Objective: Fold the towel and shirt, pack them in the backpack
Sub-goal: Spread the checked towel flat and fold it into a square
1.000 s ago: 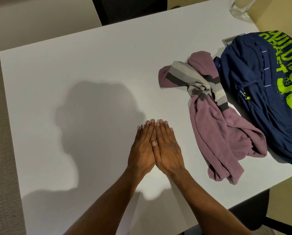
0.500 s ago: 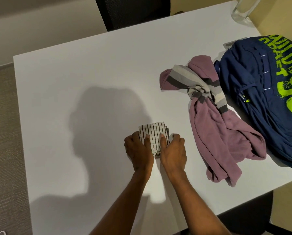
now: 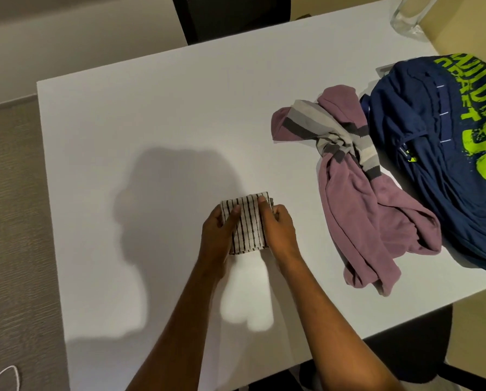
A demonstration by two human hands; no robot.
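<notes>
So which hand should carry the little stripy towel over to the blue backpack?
Probably the right hand: it grips the folded black-and-white striped towel on the side nearer the navy fabric backpack, which lies beyond the crumpled mauve shirt.

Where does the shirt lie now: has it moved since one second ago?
No. The shirt lies crumpled against the left side of the backpack, the same as before. Only the view has shifted.
</notes>
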